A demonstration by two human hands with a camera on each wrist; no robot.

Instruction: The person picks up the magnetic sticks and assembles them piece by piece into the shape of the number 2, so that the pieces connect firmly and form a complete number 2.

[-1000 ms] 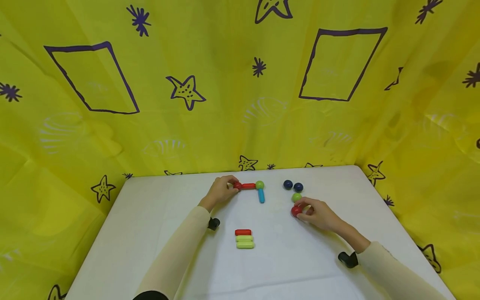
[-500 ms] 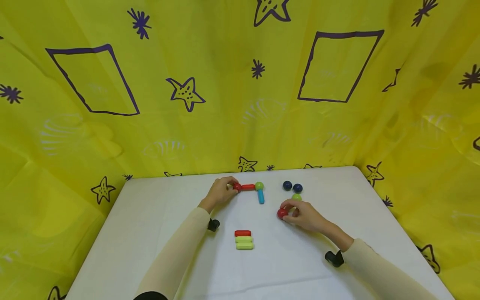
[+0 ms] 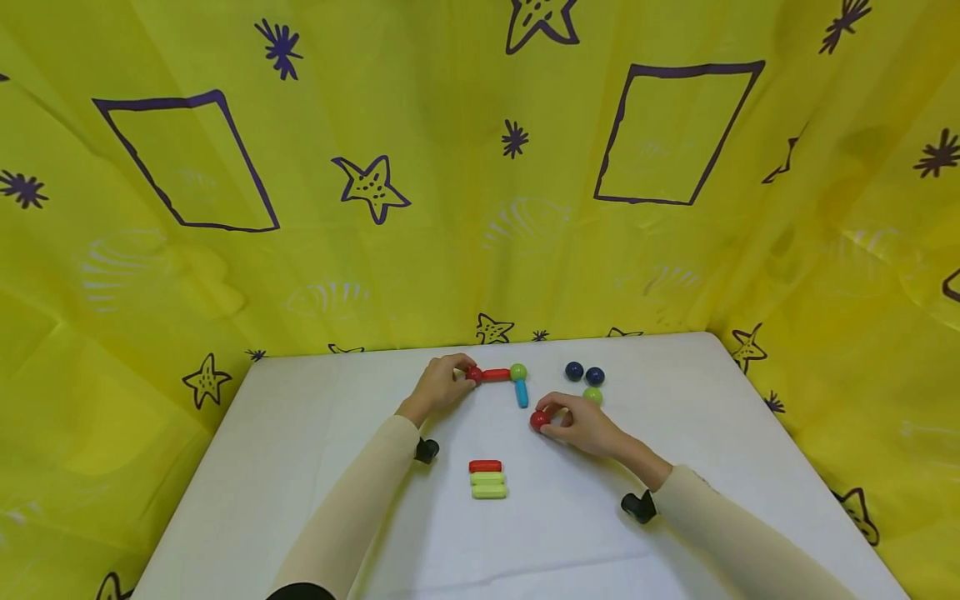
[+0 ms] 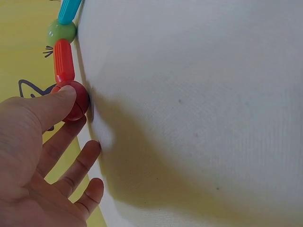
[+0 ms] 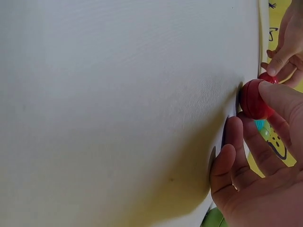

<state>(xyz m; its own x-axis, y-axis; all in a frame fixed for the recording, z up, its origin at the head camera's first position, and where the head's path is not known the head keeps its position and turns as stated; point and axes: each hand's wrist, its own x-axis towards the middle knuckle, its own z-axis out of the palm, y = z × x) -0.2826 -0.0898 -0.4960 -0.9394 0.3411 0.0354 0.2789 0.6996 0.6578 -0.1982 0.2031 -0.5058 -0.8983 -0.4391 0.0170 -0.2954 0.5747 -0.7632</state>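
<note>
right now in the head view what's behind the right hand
A green ball, its lower edge covered by the right hand, and two dark blue balls beyond it. Whatever else the hand covers cannot be seen.

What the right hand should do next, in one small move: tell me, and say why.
Probably bring the red ball in the right hand to the near end of the blue stick. That end has no ball, the held ball is close to it, and the left hand pinches another red ball on the red stick, which may help hold things steady.
</note>
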